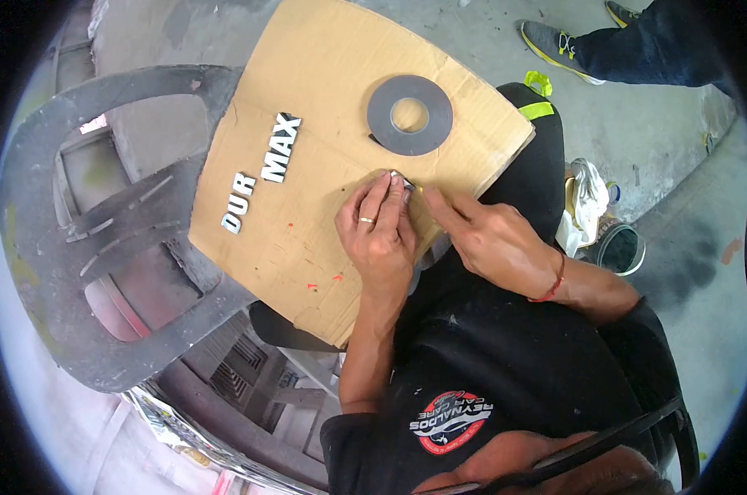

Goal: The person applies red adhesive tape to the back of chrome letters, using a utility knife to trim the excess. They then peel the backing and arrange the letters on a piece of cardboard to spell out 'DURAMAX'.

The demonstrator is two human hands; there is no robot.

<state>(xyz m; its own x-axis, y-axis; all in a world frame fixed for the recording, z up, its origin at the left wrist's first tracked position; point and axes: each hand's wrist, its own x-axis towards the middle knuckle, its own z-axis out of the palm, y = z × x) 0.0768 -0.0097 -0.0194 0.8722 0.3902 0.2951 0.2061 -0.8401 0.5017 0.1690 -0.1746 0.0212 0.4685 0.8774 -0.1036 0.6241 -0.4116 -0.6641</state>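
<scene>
My left hand (380,223), with a ring on one finger, presses its bunched fingertips on a small silver-and-dark piece (402,180) near the right side of the cardboard (307,49). Just right of it, my right hand (493,241) is closed around a slim tool with a bit of yellow (421,190) showing; its kind is mostly hidden by the fingers. Above both hands lies a roll of dark grey tape (382,124). Chrome letters reading "DUR" (237,202) and "MAX" (281,148) lie to the left on the cardboard.
A grey, worn plastic chair (27,223) stands at the left. Small red scraps (312,286) dot the cardboard. At the right, an open can (621,247) and a crumpled white bag (586,198) rest on the floor. Another person's shoe (555,51) is at top right.
</scene>
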